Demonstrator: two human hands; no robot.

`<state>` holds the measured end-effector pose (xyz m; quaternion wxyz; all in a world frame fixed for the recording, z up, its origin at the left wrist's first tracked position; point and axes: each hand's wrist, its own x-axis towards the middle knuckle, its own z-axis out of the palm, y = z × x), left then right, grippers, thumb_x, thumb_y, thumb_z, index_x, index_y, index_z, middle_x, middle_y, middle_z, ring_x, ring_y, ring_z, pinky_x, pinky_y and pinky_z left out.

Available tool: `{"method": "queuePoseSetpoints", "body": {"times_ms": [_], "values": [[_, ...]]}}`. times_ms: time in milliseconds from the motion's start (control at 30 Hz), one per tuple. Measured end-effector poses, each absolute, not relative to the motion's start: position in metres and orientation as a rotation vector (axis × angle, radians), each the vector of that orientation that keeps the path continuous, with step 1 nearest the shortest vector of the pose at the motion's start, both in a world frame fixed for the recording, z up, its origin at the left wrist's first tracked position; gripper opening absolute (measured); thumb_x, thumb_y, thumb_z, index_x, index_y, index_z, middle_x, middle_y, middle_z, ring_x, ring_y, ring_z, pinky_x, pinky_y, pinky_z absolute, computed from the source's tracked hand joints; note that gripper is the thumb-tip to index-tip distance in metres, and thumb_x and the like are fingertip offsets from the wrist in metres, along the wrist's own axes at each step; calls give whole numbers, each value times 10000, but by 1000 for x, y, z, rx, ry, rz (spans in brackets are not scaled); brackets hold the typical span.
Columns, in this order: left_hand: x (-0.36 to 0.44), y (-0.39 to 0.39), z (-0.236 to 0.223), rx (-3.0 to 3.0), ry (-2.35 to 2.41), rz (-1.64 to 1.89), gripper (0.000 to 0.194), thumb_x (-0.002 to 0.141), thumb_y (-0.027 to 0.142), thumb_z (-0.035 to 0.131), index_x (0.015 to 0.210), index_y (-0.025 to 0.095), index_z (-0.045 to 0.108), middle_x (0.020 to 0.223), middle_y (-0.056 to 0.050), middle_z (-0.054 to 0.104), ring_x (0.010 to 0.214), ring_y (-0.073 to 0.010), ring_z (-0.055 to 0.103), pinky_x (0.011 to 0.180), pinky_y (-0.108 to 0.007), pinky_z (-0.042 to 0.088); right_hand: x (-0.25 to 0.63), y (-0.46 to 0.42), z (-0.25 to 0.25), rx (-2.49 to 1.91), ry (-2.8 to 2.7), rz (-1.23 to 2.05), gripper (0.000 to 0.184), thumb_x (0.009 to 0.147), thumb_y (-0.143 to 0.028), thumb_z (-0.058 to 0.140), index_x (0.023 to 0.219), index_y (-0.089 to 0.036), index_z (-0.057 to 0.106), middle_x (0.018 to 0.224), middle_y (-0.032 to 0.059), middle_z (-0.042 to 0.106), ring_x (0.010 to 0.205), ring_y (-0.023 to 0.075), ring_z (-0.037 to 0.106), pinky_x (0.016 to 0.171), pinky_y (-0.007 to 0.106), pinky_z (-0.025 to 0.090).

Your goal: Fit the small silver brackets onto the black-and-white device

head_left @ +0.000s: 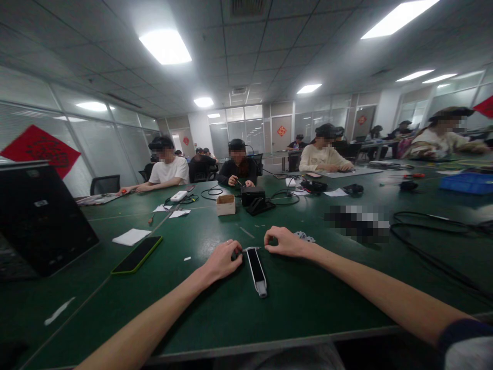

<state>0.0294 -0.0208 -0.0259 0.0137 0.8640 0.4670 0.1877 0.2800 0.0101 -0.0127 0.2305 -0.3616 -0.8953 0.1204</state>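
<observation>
Slim pale-framed device w/ black panel (256,267) lies on the green bench (308,303), approx. 6 o'clock in your view, narrow end toward you. Your L hand (224,259), at the device's 10 o'clock, curls w/ fingertips just beside its far end; can't tell if they grip. Your R hand (283,241), at 1 o'clock, is bent in a loose pinch shape, hold likewise unclear. Green-edged phone (137,254) at 9 o'clock; small open box (225,206) at 11.
</observation>
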Motion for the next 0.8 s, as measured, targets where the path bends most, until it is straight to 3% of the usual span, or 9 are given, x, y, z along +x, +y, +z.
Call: {"method": "queuePoseSetpoints", "body": {"times_ms": [167,800], "values": [[30,-21,-25,2688,1451,575,137,818,212,500,889,180,612,820,-37,637,718,-168,585,678,-278,454,278,11,-21,-926,-2380,504,182,818,-294,616,949,-183,675,937,23,675,833,158,596,756,268,457],[31,-21,-25,2696,1444,571,129,841,183,481,878,174,603,818,-40,634,731,-167,585,674,-264,435,271,9,-29,-934,-2245,665,171,799,-313,650,897,-180,694,891,20,698,812,152,637,755,264,485]]}}
